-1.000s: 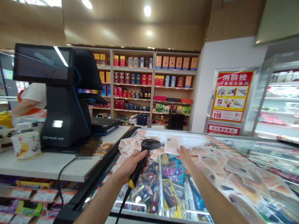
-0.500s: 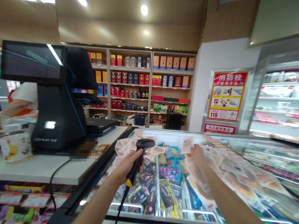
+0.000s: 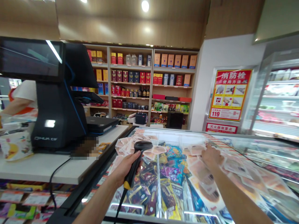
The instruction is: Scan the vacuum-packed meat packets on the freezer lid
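Note:
My left hand (image 3: 127, 166) is wrapped round the handle of a black barcode scanner (image 3: 143, 145) with a yellow band and a cable hanging down. Its head points forward above the glass-topped freezer. On the right, my right hand (image 3: 212, 157) rests with curled fingers among flat, clear-wrapped packets (image 3: 234, 163) with pinkish-tan contents. What is between its fingertips is hidden. Beside that hand lies a flat packet (image 3: 195, 150). A second heap of such packets (image 3: 126, 147) lies behind the scanner, on the left.
Colourful bags (image 3: 171, 172) show under the freezer's glass. A black checkout terminal (image 3: 58, 115) stands on the white counter (image 3: 67, 171) at the left, and a person's arm (image 3: 17, 104) is behind it. Shelves of boxed goods (image 3: 130, 77) line the back wall.
My right hand has moved right and down from the raised packet to the right-hand heap. A packet now lies left of it. My left hand still holds the scanner almost in place.

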Tool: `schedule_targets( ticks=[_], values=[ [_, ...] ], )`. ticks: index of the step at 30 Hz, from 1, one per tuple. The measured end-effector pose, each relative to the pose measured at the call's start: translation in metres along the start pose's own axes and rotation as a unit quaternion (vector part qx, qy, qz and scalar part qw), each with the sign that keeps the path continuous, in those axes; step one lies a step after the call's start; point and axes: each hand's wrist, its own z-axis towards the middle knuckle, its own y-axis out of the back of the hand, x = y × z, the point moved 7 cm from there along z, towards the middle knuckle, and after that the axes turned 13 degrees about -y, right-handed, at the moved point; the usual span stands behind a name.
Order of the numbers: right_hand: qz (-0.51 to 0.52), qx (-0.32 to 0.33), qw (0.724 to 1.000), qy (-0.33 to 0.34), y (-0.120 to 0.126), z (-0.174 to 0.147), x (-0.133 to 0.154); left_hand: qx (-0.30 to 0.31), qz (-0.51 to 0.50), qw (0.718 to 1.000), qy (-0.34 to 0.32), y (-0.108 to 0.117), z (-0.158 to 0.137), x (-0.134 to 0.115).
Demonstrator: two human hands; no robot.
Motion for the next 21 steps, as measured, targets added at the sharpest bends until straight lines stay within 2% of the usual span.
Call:
schedule_targets(
  ticks=[3, 5, 7, 10, 12, 15, 18, 21],
  values=[
    [0.003, -0.048, 0.998, 0.033, 0.005, -0.012, 0.018, -0.011, 0.0, 1.0, 0.003, 0.007, 0.0, 0.003],
    [0.024, -0.04, 0.997, 0.065, 0.001, -0.027, 0.04, -0.014, -0.003, 1.0, 0.004, 0.01, 0.001, 0.005],
    [0.039, 0.011, 0.995, 0.096, -0.013, -0.046, 0.067, -0.014, -0.009, 1.0, 0.005, 0.011, 0.001, 0.006],
    [0.015, 0.13, 0.982, 0.136, -0.043, -0.082, 0.104, -0.016, -0.019, 1.0, 0.01, 0.013, -0.002, 0.007],
    [0.009, 0.181, 0.975, 0.13, -0.059, -0.103, 0.12, -0.019, -0.02, 0.999, 0.016, 0.015, -0.006, 0.005],
    [0.017, 0.204, 0.974, 0.101, -0.073, -0.122, 0.134, -0.03, -0.016, 0.999, 0.013, 0.022, -0.01, 0.0],
    [0.037, 0.208, 0.974, 0.078, -0.082, -0.126, 0.142, -0.034, -0.016, 0.999, 0.009, 0.03, -0.013, -0.004],
    [0.083, 0.241, 0.965, 0.057, -0.091, -0.122, 0.147, -0.032, -0.016, 0.999, 0.002, 0.035, -0.013, -0.004]
  ],
)
